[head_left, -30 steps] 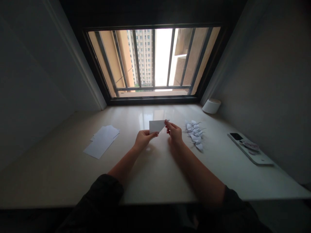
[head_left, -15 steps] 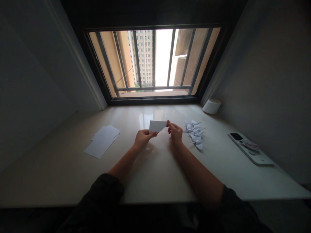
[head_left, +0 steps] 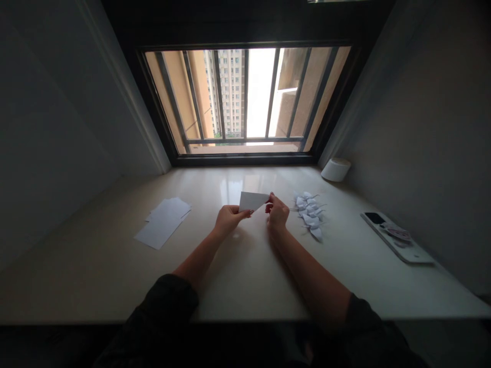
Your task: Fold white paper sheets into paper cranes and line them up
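Note:
A folded piece of white paper is held up above the table between my two hands. My left hand pinches its lower left part, the thumb lying across the front. With thumb and fingertips, my right hand grips the paper's right corner. Just right of that hand lie several folded paper cranes in a close group. Farther off to the left, a few loose sheets of white paper overlap on the table. The fingers behind the folded paper are hidden.
The pale glossy table runs up to a barred window. A white rounded object stands at the back right against the wall. Along the right side lies a phone with a round attachment on its back.
The folded paper has tilted and looks darker, its right corner bent a little more toward my right hand. The whole view has shifted slightly.

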Demonstrator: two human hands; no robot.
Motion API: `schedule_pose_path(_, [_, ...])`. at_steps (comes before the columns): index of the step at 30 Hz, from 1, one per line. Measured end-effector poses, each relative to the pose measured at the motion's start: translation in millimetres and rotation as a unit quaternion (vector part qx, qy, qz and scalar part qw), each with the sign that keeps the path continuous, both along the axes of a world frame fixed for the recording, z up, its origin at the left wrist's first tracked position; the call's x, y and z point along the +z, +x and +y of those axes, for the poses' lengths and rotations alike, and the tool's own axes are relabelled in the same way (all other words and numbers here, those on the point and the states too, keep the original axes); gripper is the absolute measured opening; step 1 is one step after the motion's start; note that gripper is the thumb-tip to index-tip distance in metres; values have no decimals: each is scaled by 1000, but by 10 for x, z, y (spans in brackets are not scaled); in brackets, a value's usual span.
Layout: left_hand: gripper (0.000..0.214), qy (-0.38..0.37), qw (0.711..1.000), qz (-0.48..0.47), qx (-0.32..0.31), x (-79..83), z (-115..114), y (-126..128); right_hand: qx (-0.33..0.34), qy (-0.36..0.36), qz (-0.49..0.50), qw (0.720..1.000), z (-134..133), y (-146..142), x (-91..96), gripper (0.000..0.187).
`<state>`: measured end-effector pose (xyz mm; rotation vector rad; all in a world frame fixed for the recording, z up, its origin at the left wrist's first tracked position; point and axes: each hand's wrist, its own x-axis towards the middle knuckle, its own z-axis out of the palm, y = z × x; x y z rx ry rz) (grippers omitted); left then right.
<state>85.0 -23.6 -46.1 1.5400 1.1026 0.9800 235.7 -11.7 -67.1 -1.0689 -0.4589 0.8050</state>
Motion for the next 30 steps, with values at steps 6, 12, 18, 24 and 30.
schedule_pose_path(6, [36, 16, 999, 28, 10, -3, 25, -36, -42, -11, -133, 990, -28, 4, -11, 42])
schedule_pose_path(12, [32, 23, 996, 76, 44, 50, 38, -124, -67, -36, -169, 983, -39, 73, 17, 52])
schedule_pose_path(18, [30, 83, 969, 216, 88, 167, 66, -285, 35, 53, -308, 949, -82, 167, 155, 50])
schedule_pose_path(24, [29, 240, 860, 437, 106, 240, 58, -323, 226, -4, -482, 846, -116, 71, 66, 42])
schedule_pose_path(30, [27, 293, 847, 433, 100, 260, 58, -351, 236, -35, -520, 820, -152, 44, 38, 29])
